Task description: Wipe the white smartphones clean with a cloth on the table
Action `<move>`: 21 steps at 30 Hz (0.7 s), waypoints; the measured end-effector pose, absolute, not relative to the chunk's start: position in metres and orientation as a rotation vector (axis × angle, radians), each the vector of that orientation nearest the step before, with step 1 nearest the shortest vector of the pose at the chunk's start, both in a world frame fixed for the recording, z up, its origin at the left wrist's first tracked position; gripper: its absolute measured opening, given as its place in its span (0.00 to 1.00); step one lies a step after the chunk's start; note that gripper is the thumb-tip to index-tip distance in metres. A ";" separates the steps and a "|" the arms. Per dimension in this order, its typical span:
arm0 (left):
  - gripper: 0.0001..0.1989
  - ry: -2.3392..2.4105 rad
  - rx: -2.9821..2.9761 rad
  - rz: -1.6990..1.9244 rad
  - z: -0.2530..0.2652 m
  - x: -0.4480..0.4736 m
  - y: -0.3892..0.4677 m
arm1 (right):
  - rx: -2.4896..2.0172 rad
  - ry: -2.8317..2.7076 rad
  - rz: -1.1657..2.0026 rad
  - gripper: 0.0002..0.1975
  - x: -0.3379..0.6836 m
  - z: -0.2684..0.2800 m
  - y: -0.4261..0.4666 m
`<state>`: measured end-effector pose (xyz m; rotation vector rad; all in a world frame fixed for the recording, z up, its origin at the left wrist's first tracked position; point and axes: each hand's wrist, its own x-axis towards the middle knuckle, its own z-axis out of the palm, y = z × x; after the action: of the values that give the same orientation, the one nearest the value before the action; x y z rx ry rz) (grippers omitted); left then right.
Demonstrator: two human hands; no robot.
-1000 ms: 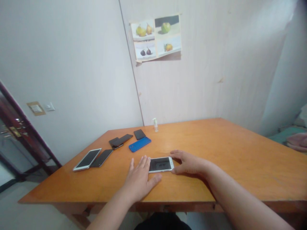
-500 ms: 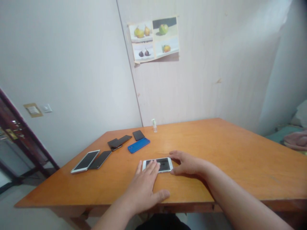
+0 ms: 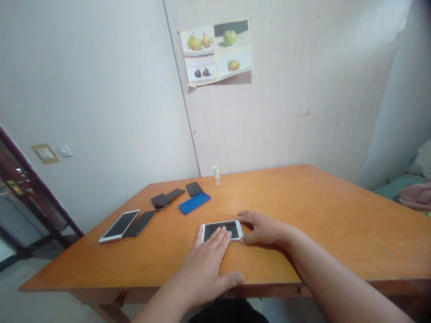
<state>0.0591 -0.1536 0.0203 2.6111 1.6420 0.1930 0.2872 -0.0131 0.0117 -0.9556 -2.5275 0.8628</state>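
A white smartphone (image 3: 236, 229) with a dark screen lies face up near the table's front edge. My left hand (image 3: 210, 253) rests flat over it, fingers stretched out on the screen and thumb spread towards the table edge. By those fingertips shows a small pale patch, too small to make out. My right hand (image 3: 261, 228) holds the phone's right end between thumb and fingers. Beyond the phone lies a blue phone or phone case (image 3: 194, 203), with a small black phone (image 3: 194, 189) behind it.
To the left are a white tablet (image 3: 120, 225), a dark phone (image 3: 140, 223) beside it, and two overlapping dark phones (image 3: 173, 194). A small pump bottle (image 3: 217, 176) stands at the back of the wooden table (image 3: 319, 215), near the wall with a fruit poster (image 3: 216, 53).
My left fingers have slid a little to the right across the screen, and the pale patch moved with them. My right hand stays at the phone's right end.
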 end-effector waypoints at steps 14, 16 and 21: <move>0.40 1.704 2.549 0.234 0.025 0.058 -0.150 | -0.979 -2.512 0.891 0.41 0.287 0.011 -0.013; 0.40 1.845 2.490 0.247 0.023 0.055 -0.146 | -0.982 -2.511 0.901 0.41 0.286 0.011 -0.012; 0.40 1.627 2.607 0.224 0.023 0.063 -0.155 | -0.929 -2.529 0.857 0.38 0.286 0.013 -0.013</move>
<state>0.0628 -0.1549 0.0231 2.6069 1.6274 0.2237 0.2862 -0.0134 0.0126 -0.9285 -2.5288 0.8567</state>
